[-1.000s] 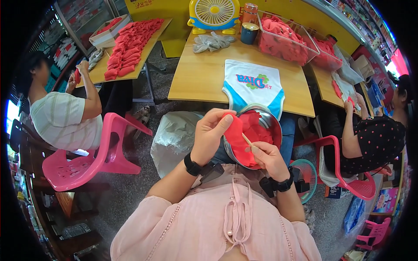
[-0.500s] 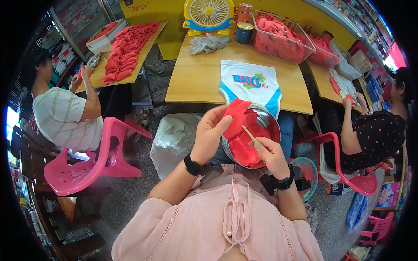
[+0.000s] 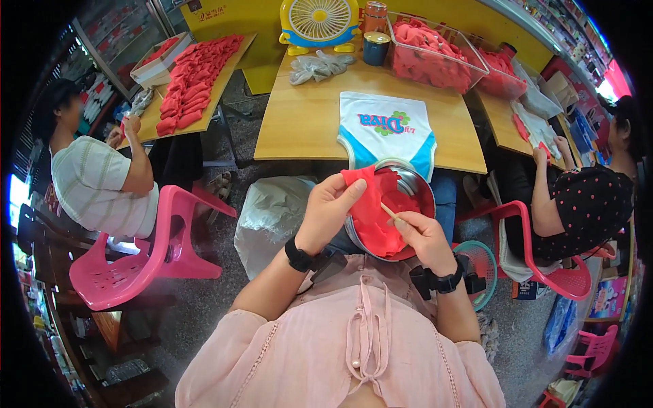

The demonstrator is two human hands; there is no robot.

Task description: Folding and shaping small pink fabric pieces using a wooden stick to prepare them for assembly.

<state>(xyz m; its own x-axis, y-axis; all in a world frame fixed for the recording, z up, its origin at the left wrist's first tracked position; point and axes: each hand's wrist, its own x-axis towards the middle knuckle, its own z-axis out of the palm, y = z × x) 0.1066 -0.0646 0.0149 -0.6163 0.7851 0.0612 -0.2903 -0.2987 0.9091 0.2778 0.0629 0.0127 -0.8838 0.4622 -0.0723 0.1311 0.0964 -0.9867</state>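
Observation:
My left hand (image 3: pixel 328 209) pinches a red fabric piece (image 3: pixel 367 214) between thumb and fingers, over a round metal bowl (image 3: pixel 409 177) at my lap. My right hand (image 3: pixel 425 238) grips a thin, pale wooden stick (image 3: pixel 388 210). The stick's far tip meets the red fabric, and I cannot tell whether it goes inside a fold. More red fabric pieces (image 3: pixel 406 201) lie in the bowl, partly hidden by the held one. Just beyond the bowl, a white cloth with blue edging (image 3: pixel 415 112) hangs over the table's front edge.
The wooden table (image 3: pixel 299 129) bears a yellow-blue fan (image 3: pixel 320 24), grey cloth (image 3: pixel 320 66), a dark cup (image 3: pixel 375 49) and a clear bin (image 3: pixel 469 75) of red pieces. Beside me are a white sack (image 3: pixel 269 221) and a green basket (image 3: pixel 481 272). Co-workers sit on both sides on pink chairs (image 3: pixel 129 272).
The red fabric has turned in my left hand and now hangs lower across the bowl. My right hand keeps the stick against it. The view has shifted slightly.

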